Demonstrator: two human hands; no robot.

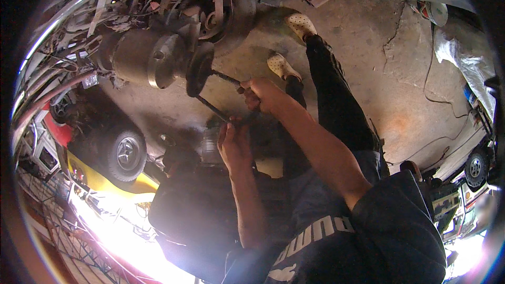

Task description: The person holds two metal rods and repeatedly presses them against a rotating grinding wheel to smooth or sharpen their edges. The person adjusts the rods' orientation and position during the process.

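A dusty, rounded metal cylinder [138, 59], part of a larger mechanical assembly, has a dark round disc [200, 69] at its right end. Two slim dark bars reach from the disc to my hands. Around the end of the lower bar [211, 109] are the fingers of my left hand [235, 139], closed and raised. My right hand [261, 95] grips the upper bar [226, 77], with its fist slightly farther off and to the right. Shadow hides how the bars meet the disc and exactly what lies between the hands.
Behind the cylinder stands a large tyre [239, 13]. Tangled metal parts and pipes [84, 26] crowd the left, above a small wheel [126, 155] beside a yellow panel. My shoes [282, 67] rest on the concrete floor [357, 42]. A cable [430, 81] trails along the right.
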